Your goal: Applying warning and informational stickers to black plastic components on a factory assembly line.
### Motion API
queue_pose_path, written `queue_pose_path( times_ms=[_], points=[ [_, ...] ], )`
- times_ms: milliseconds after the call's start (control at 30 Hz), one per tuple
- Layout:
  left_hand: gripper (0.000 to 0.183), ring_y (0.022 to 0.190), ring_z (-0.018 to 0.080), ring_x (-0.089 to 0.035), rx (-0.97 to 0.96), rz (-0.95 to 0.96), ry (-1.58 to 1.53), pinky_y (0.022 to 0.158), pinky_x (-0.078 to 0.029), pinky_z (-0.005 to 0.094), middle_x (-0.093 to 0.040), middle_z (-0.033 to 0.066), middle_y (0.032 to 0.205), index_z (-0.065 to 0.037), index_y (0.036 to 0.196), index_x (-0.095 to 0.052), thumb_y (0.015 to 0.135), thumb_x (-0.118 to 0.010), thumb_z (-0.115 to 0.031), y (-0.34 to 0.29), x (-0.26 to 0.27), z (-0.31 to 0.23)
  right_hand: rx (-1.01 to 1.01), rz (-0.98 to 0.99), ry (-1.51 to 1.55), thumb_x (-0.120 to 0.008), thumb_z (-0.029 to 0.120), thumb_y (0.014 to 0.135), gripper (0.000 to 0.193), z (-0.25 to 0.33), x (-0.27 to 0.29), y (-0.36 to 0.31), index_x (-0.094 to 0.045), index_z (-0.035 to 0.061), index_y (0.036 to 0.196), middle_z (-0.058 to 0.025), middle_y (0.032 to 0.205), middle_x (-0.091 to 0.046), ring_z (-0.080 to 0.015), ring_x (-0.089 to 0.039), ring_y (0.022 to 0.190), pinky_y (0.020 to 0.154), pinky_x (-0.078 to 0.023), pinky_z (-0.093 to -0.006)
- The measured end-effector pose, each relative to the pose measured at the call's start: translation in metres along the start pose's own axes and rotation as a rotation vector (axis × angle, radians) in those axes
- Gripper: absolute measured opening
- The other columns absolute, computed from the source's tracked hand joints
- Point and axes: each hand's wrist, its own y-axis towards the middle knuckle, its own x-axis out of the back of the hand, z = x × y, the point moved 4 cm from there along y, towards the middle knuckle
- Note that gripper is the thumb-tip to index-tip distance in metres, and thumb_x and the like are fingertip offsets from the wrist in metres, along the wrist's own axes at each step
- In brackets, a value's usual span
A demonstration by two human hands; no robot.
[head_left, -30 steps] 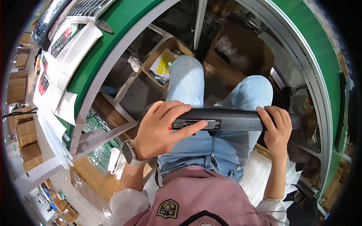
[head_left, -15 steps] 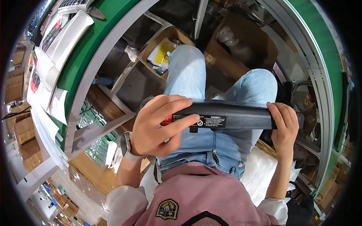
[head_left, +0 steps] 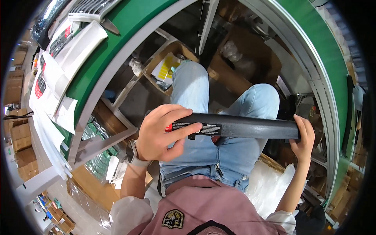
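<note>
A long black case (head_left: 250,127) with a smooth, slightly rounded surface lies level across my lap, just above my thighs. Dark printed warning labels and a red patch show toward its left part, and a small dark tab sticks out of the near edge there. Round the left end is my left hand (head_left: 162,133), closed on it, with two fingers stretched over the labels. My right hand (head_left: 304,135) grips the right end, fingers over the top. My palms hide both ends of the case.
On the green bench (head_left: 88,70) to the left lie white papers (head_left: 58,107), label sheets and a pair of scissors (head_left: 111,26). An open carton (head_left: 172,47) with yellow-marked sheets stands beyond my knees. A larger brown carton (head_left: 250,58) holds clear plastic. Metal frame bars curve around my legs.
My right hand has shifted outward to the far right end of the case. The case now sits slightly lower and tilts down to the right. My left hand keeps its hold.
</note>
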Motion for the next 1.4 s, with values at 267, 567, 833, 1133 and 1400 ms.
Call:
queue_pose_path(
  times_ms=[267,567,833,1133,1400],
  points=[
    [0.025,0.098,0.0341,-0.063,0.138,-0.171,-0.09,0.088,-0.049,0.0412,-0.066,0.0163,0.107,-0.005,0.095,-0.073,0.08,-0.055,-0.012,0.007,0.029,0.009,-0.012,-0.217,0.208,-0.06,-0.009,0.057,0.039,-0.041,0.002,-0.023,-0.066,0.0011,0.094,-0.0137,0.075,-0.062,-0.0311,-0.062,0.067,0.058,-0.048,-0.0369],
    [0.025,0.083,0.017,-0.056,0.437,-0.977,-0.414,0.078,-0.048,0.0293,-0.055,0.0113,0.095,0.003,0.091,-0.055,0.098,-0.04,-0.016,-0.036,0.075,0.026,-1.015,-0.422,0.444,-0.06,0.015,0.094,0.025,-0.117,0.096,-0.13,-0.064,-0.0034,0.111,-0.0056,0.101,-0.068,-0.016,-0.06,0.095,0.088,-0.044,-0.028],
    [0.018,0.067,0.0104,-0.055,0.685,-0.744,-0.651,0.062,-0.044,0.0222,-0.06,0.0041,0.076,-0.001,0.083,-0.059,0.095,-0.051,-0.012,-0.029,-0.012,0.032,-0.973,-0.69,1.015,-0.059,0.011,0.085,0.018,-0.249,0.081,0.053,-0.06,-0.0031,0.096,-0.0154,0.087,-0.065,-0.0307,-0.068,0.075,0.054,-0.06,-0.0517],
    [0.013,0.071,0.0137,-0.057,0.898,-0.71,-0.666,0.067,-0.047,0.0252,-0.059,0.0044,0.078,-0.004,0.085,-0.059,0.095,-0.055,-0.012,-0.063,-0.026,0.037,-0.601,-0.433,0.13,-0.049,0.055,0.096,0.066,-0.293,0.047,0.132,-0.049,0.0004,0.133,-0.0232,0.134,-0.053,-0.0377,-0.054,0.121,0.099,-0.046,-0.0479],
    [0.011,0.069,0.0152,-0.059,0.93,-0.768,-0.738,0.067,-0.049,0.0267,-0.061,0.0059,0.082,-0.003,0.092,-0.057,0.094,-0.058,-0.014,-0.06,-0.048,0.066,-1.404,-0.119,-0.941,-0.065,0.012,0.078,0.042,-0.308,0.141,-0.177,-0.059,0.0065,0.119,-0.0122,0.12,-0.06,-0.0279,-0.051,0.126,0.099,-0.04,-0.058]
  ],
)
